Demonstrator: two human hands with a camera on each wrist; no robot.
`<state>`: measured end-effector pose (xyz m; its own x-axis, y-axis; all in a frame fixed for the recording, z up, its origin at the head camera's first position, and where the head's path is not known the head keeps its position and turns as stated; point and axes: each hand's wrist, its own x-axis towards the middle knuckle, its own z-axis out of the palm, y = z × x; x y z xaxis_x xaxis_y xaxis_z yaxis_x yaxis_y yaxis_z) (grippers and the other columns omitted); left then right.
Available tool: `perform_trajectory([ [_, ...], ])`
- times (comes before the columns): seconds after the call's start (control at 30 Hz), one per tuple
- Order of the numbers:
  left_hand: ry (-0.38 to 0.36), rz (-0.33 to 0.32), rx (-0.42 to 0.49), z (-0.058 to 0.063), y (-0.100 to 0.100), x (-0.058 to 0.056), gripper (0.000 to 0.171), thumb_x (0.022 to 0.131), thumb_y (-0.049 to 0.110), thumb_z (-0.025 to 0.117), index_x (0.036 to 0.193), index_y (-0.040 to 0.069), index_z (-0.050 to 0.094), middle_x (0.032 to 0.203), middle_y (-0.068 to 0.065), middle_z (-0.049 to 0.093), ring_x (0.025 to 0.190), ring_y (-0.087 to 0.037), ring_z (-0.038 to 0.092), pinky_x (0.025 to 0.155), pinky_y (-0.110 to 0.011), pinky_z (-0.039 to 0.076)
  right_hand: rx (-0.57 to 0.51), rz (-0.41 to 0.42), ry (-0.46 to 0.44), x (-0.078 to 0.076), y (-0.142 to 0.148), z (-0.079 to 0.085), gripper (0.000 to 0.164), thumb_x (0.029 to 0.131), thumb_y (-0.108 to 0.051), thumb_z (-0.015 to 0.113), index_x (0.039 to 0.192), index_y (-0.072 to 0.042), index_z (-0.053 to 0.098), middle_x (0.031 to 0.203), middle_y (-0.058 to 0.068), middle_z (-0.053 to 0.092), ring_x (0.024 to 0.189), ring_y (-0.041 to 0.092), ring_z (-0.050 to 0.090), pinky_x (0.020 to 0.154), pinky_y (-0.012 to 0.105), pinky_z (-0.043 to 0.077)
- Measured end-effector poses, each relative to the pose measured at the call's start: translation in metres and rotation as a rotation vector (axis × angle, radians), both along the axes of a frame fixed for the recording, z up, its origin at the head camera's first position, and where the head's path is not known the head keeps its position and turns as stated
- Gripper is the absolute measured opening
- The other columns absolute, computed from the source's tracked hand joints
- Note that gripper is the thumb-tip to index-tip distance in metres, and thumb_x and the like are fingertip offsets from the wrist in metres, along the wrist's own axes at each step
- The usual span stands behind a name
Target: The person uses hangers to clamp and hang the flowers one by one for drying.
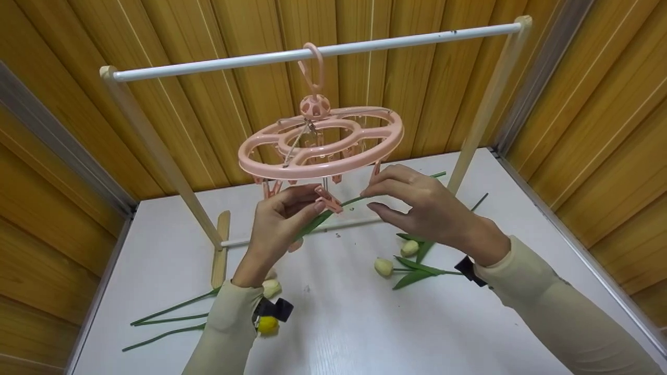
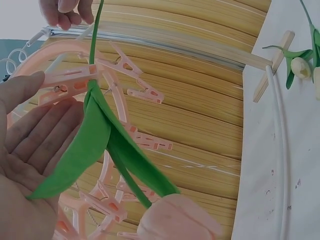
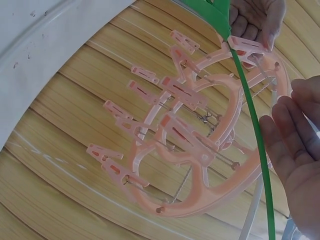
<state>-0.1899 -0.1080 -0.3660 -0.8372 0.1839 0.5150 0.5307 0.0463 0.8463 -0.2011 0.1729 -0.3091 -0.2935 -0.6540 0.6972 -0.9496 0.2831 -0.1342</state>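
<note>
Sleeves [image 1: 563,307] closest. Left grip [image 1: 279,219] pinches pink clothespin [image 2: 70,76]; right grip [image 1: 424,200] wide, tulip stem [image 2: 94,42] by its fingertips. Steady stem, centre it in clip, then release.

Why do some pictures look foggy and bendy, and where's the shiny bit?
Head view: pale glare on the pink ring, faint soft shadows on the white table; left wrist view: washed-out colours, and the white bar bows, probably from the lens; right wrist view: hazy too, with the wood-look panels curving.
</note>
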Motion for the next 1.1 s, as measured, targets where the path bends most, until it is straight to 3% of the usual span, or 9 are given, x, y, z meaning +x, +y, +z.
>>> perform_trajectory([
  [0.4, 0.014, 0.050, 0.001, -0.002, -0.003, -0.001, 0.031, 0.095, -0.005, 0.076, 0.126, -0.009, 0.071, 0.115, -0.016, 0.077, 0.105, -0.025, 0.077, 0.093, -0.035, 0.061, -0.023, 0.047, -0.015, -0.001, 0.006, -0.007, 0.033, 0.082, 0.007, 0.088, 0.111, -0.003, 0.076, 0.110, 0.009, 0.074, 0.098, 0.023, 0.073, 0.097, 0.030, 0.058],
  [0.5, 0.013, 0.060, 0.017, -0.004, -0.004, -0.001, 0.031, 0.095, -0.005, 0.076, 0.126, -0.010, 0.071, 0.117, -0.017, 0.077, 0.107, -0.026, 0.076, 0.094, -0.035, 0.061, -0.017, 0.053, -0.033, -0.001, 0.008, -0.013, 0.032, 0.083, 0.006, 0.087, 0.110, -0.005, 0.076, 0.108, 0.005, 0.075, 0.094, 0.020, 0.074, 0.088, 0.028, 0.060],
  [0.63, 0.003, 0.076, 0.035, -0.008, -0.006, 0.000, 0.031, 0.096, -0.004, 0.075, 0.127, -0.009, 0.071, 0.119, -0.017, 0.076, 0.108, -0.025, 0.076, 0.095, -0.035, 0.060, -0.010, 0.057, -0.063, 0.000, 0.013, -0.022, 0.035, 0.081, 0.006, 0.088, 0.111, -0.007, 0.076, 0.106, 0.002, 0.075, 0.093, 0.018, 0.074, 0.070, 0.035, 0.046],
  [0.73, 0.016, 0.101, 0.049, -0.011, -0.007, 0.001, 0.029, 0.096, -0.003, 0.075, 0.125, -0.008, 0.072, 0.117, -0.017, 0.077, 0.107, -0.024, 0.076, 0.093, -0.034, 0.061, -0.003, 0.059, -0.086, 0.000, 0.017, -0.029, 0.036, 0.081, 0.008, 0.088, 0.112, -0.006, 0.076, 0.105, 0.001, 0.075, 0.093, 0.018, 0.074, 0.080, 0.036, 0.054],
  [0.83, 0.045, 0.128, 0.080, -0.014, -0.007, 0.003, 0.026, 0.096, -0.004, 0.075, 0.122, -0.008, 0.073, 0.115, -0.015, 0.078, 0.104, -0.025, 0.077, 0.090, -0.035, 0.062, 0.005, 0.058, -0.118, 0.000, 0.020, -0.036, 0.036, 0.081, 0.009, 0.087, 0.112, -0.006, 0.076, 0.105, 0.002, 0.075, 0.093, 0.018, 0.075, 0.084, 0.026, 0.061],
  [0.97, 0.073, 0.138, 0.114, -0.016, -0.005, 0.008, 0.025, 0.095, -0.005, 0.075, 0.120, -0.008, 0.074, 0.114, -0.014, 0.078, 0.103, -0.025, 0.077, 0.088, -0.036, 0.063, 0.013, 0.048, -0.184, -0.001, 0.025, -0.046, 0.035, 0.083, 0.009, 0.086, 0.113, -0.005, 0.076, 0.107, 0.003, 0.075, 0.096, 0.020, 0.075, 0.094, 0.016, 0.055],
  [1.1, 0.084, 0.134, 0.120, -0.017, -0.002, 0.014, 0.025, 0.095, -0.004, 0.076, 0.121, -0.007, 0.074, 0.115, -0.014, 0.078, 0.105, -0.025, 0.077, 0.090, -0.036, 0.062, 0.026, 0.014, -0.251, -0.001, 0.030, -0.056, 0.032, 0.085, 0.008, 0.086, 0.113, -0.006, 0.077, 0.107, 0.002, 0.075, 0.099, 0.021, 0.075, 0.095, 0.016, 0.053],
])
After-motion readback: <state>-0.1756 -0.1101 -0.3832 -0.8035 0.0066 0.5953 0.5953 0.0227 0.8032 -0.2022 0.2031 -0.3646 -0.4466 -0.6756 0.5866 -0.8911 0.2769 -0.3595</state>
